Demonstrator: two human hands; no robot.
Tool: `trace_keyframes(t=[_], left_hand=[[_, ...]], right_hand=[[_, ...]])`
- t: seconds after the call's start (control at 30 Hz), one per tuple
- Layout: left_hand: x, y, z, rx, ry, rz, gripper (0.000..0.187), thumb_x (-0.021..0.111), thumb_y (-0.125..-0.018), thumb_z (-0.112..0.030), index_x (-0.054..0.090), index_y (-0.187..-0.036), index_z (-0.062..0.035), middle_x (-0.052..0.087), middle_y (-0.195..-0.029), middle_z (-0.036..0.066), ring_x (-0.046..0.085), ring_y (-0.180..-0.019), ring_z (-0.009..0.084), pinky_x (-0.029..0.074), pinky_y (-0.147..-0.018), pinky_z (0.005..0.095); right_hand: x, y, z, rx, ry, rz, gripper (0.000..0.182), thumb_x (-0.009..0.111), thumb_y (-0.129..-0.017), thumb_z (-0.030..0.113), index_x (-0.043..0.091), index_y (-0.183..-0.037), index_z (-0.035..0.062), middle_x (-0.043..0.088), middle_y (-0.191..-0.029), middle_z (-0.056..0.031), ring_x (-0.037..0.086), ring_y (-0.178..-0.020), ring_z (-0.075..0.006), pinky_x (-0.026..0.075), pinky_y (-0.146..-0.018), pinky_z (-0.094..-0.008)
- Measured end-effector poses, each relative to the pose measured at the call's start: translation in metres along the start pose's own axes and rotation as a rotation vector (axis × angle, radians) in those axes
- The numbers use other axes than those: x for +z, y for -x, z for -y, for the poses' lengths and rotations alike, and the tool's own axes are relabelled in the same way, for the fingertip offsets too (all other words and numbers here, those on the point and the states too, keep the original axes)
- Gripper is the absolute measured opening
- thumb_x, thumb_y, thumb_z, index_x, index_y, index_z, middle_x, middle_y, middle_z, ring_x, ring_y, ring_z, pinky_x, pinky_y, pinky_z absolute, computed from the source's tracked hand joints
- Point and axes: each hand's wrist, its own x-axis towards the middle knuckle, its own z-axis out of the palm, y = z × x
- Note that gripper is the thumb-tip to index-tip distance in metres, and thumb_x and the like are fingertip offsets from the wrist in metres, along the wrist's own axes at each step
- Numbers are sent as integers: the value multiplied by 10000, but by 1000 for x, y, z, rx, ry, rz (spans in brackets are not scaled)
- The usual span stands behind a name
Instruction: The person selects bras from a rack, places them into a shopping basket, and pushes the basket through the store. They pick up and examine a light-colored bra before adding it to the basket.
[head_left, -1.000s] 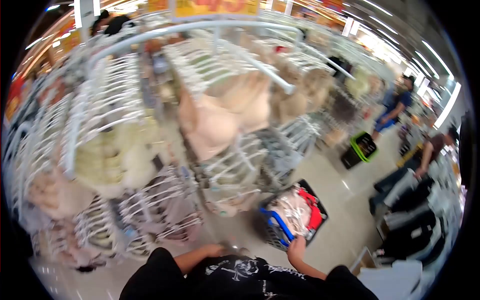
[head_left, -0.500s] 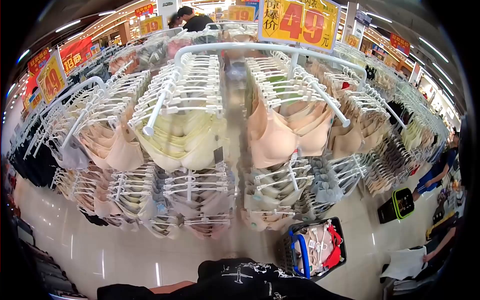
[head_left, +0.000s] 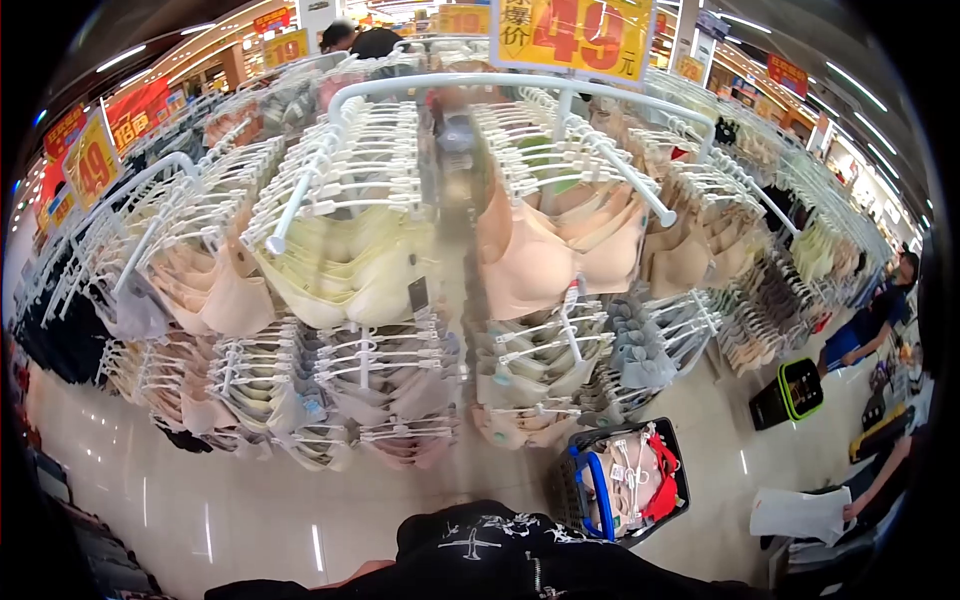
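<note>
Neither my left hand nor my right hand shows; only a bit of bare forearm (head_left: 368,571) appears at the bottom edge, beside my black top (head_left: 480,560). In front of me, pale yellow bras (head_left: 350,270) hang on white hangers from a white rack (head_left: 430,82). Peach bras (head_left: 530,260) hang on the arm to their right. Below, a lower row holds greyish-pink bras (head_left: 385,385) and more beige ones. On the floor at my right stands a black shopping basket (head_left: 684,480) with a blue handle (head_left: 600,490); beige bras (head_left: 628,475) and a red one (head_left: 662,490) lie inside.
A yellow price sign (head_left: 575,38) tops the rack. Brown bras (head_left: 685,255) hang further right. A black bin-like container with a green rim (head_left: 802,390) stands on the tiled floor (head_left: 260,510). People are at the right; one person's hand (head_left: 852,508) holds white cloth (head_left: 800,513).
The view has shifted slightly, so the racks and sign sit a little further left and higher. At the right, another person's white cloth is raised and spread wider. The basket stays on the floor.
</note>
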Motion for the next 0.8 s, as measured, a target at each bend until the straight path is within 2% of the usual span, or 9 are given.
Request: trace_keyframes(t=[0.8], left_hand=[[8, 22, 13, -76, 137, -90, 385, 547, -802, -342, 558, -1037, -38, 588, -937, 78, 554, -853, 194, 456, -752, 309]], right_hand=[[19, 23, -57, 191, -93, 163, 219, 572, -758, 139, 538, -944, 28, 541, -955, -169, 541, -887, -277, 420, -757, -306]])
